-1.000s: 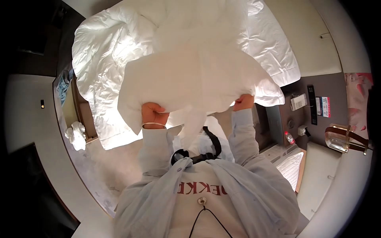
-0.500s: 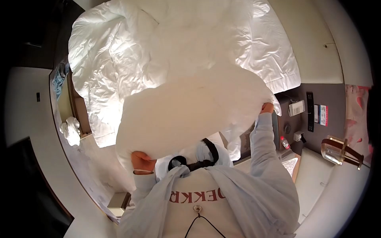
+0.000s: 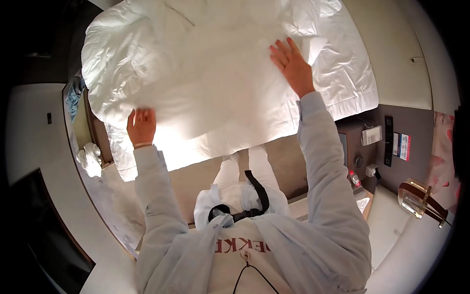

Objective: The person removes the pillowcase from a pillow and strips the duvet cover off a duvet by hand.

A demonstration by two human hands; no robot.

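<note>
A large white quilt (image 3: 210, 93) lies over the bed, wrinkled at its left and right sides and smoother in the middle. Over its right part, my right hand (image 3: 294, 68) is open, palm down and fingers spread. At the quilt's lower left is my left hand (image 3: 142, 126), its fingertips blurred by motion but apart, with nothing seen in it. Whether either palm presses on the fabric cannot be told. The quilt's front edge hangs just beyond my legs.
White crumpled cloth (image 3: 89, 159) lies at the left. On the right are a dark bedside panel (image 3: 416, 142), a white box (image 3: 371, 135), a red-capped bottle (image 3: 354, 178) and a wall lamp (image 3: 414, 198). A dark screen (image 3: 44, 235) stands at the lower left.
Both hands have let go of the white bedding they gripped and moved forward over the bed. The held-up part now lies down, and the floor before my legs shows.
</note>
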